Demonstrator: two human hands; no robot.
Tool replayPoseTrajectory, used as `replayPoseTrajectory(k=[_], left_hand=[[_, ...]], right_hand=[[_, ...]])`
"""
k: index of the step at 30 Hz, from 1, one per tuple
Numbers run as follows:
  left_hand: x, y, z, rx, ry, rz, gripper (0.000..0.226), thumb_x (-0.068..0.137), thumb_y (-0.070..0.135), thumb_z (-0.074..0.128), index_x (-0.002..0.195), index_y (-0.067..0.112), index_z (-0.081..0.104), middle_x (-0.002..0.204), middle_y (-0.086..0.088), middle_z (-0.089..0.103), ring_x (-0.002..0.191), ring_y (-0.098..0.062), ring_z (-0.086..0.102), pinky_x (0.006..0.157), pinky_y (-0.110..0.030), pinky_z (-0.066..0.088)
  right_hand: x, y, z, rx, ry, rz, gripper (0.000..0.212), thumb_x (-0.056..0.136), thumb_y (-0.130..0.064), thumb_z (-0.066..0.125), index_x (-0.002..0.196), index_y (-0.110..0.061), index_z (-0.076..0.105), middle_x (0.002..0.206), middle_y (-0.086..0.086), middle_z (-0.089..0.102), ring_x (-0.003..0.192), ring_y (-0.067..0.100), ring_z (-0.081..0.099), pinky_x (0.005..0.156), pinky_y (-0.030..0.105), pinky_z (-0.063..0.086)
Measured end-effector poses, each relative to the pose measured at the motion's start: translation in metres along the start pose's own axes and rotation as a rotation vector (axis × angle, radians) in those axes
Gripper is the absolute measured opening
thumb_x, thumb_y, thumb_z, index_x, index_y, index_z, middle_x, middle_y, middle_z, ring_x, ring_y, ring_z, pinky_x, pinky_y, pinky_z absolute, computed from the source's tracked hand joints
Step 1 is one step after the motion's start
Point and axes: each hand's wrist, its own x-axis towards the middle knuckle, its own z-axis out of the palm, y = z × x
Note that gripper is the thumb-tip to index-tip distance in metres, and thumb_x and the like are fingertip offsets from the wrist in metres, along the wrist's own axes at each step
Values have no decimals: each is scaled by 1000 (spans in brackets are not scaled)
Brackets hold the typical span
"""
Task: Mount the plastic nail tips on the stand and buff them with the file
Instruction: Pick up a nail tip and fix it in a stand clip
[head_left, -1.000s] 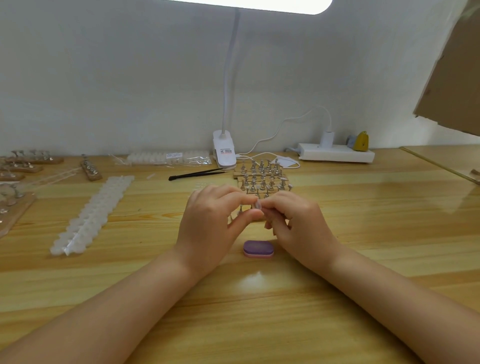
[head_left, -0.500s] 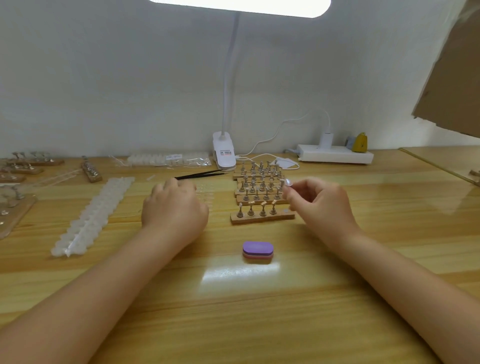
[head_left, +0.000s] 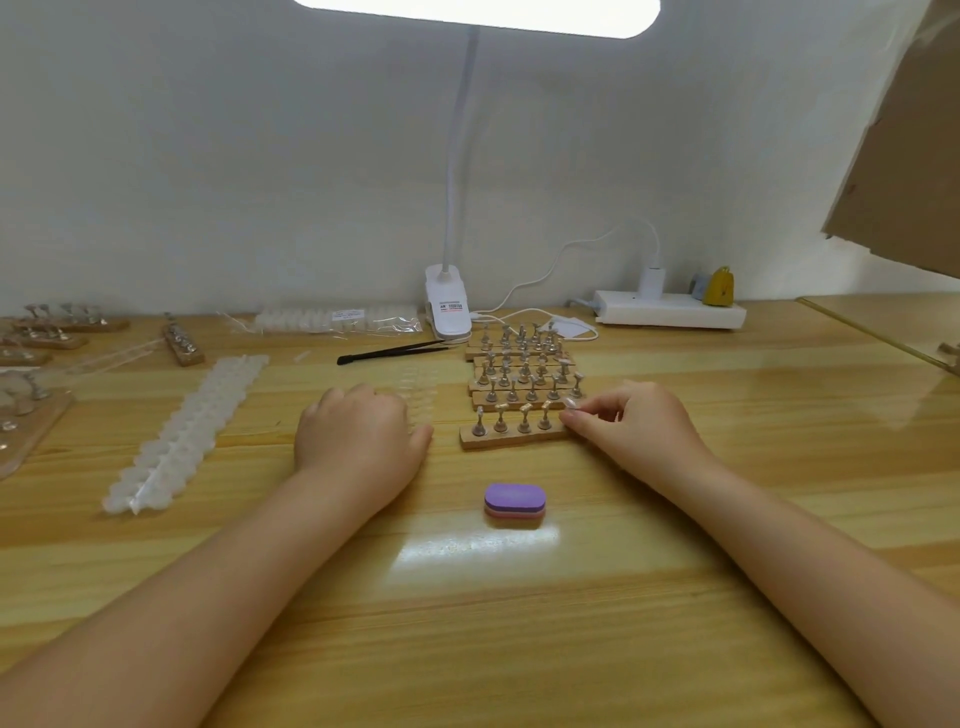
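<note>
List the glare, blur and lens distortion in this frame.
Head view: the lamp overhead is blown out white; its glare shows as a bright patch on the table in front of the purple file. The wide lens bows the table edge. The clear nail tip pinched in the right hand looks soft.

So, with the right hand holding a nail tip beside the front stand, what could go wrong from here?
1. The clear nail tip, pinched only at the right hand fingertips, may slip and be hard to find on the glossy table.
2. The front stand is a loose wooden strip; pressing a tip on could push it into the stands behind.
3. The left hand rests on the tray of clear tips and might scatter them.
</note>
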Motion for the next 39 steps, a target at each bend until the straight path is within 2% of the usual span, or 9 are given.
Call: replayPoseTrajectory(k=[7, 13, 16, 19, 24, 29, 34, 37, 39], left_hand=[[0, -2, 3, -325, 117, -41, 49, 85, 46, 60, 126, 21, 53, 121, 2, 58, 113, -22, 52, 93, -35, 43], [-3, 3, -3, -681, 433, 140, 51, 80, 20, 74, 122, 5, 50, 111, -7, 54, 97, -15, 50, 86, -15, 37], [-8, 9, -10, -739, 543, 316, 48, 76, 11, 76, 116, -1, 52, 105, -11, 54, 95, -11, 47, 87, -7, 34], [-14, 17, -14, -786, 589, 485, 47, 76, 16, 72, 113, -4, 52, 107, -12, 52, 96, -12, 47, 88, -9, 35], [-19, 24, -14, -849, 536, 606, 54, 70, 0, 81, 115, -4, 51, 114, -10, 48, 103, -24, 55, 88, -34, 52], [-24, 29, -14, -939, 485, 638, 58, 70, 0, 80, 118, -2, 48, 118, -7, 44, 108, -16, 55, 98, -24, 47], [-27, 30, -19, -1170, 213, 295, 38, 82, 28, 67, 116, 25, 49, 110, 4, 59, 94, -10, 62, 84, -20, 49], [-23, 28, -20, -1335, 33, 177, 6, 91, 18, 64, 95, 22, 67, 85, -1, 71, 82, -16, 67, 75, -28, 55], [-21, 29, -20, -1353, -2, 148, 7, 89, 14, 66, 84, 18, 69, 76, 0, 71, 76, -16, 68, 74, -29, 56]], right_hand=[[-1, -3, -3, -24, 27, -4, 23, 76, -27, 71, 98, -24, 64, 77, -7, 50, 68, 6, 45, 56, 21, 32], [-13, -27, -3, 9, 144, -163, 11, 80, -17, 64, 82, -13, 54, 75, -4, 49, 64, 6, 41, 56, 20, 34], [-20, -45, 1, 335, -46, -40, 17, 88, -28, 63, 78, -15, 64, 64, -5, 59, 54, 3, 49, 50, 18, 40], [-26, -59, 4, 851, -382, 173, 38, 81, -45, 66, 96, -10, 70, 74, 3, 69, 54, 8, 55, 44, 19, 39], [-28, -60, 7, 1042, -415, 171, 33, 76, -27, 74, 102, -6, 69, 85, 9, 71, 62, 11, 60, 49, 18, 45], [-25, -59, 5, 1114, -292, 201, 25, 71, -21, 73, 91, -9, 66, 83, 7, 73, 61, 10, 63, 50, 19, 46], [-27, -59, 3, 1024, -201, 183, 25, 75, -24, 75, 95, -9, 68, 86, 7, 74, 65, 10, 64, 55, 20, 47], [-28, -60, 4, 948, -187, 165, 17, 82, -20, 73, 95, -9, 69, 83, 5, 75, 64, 8, 64, 56, 21, 46], [-29, -60, 5, 915, -188, 144, 16, 82, -20, 73, 94, -10, 71, 81, 3, 74, 63, 7, 64, 56, 21, 46]])
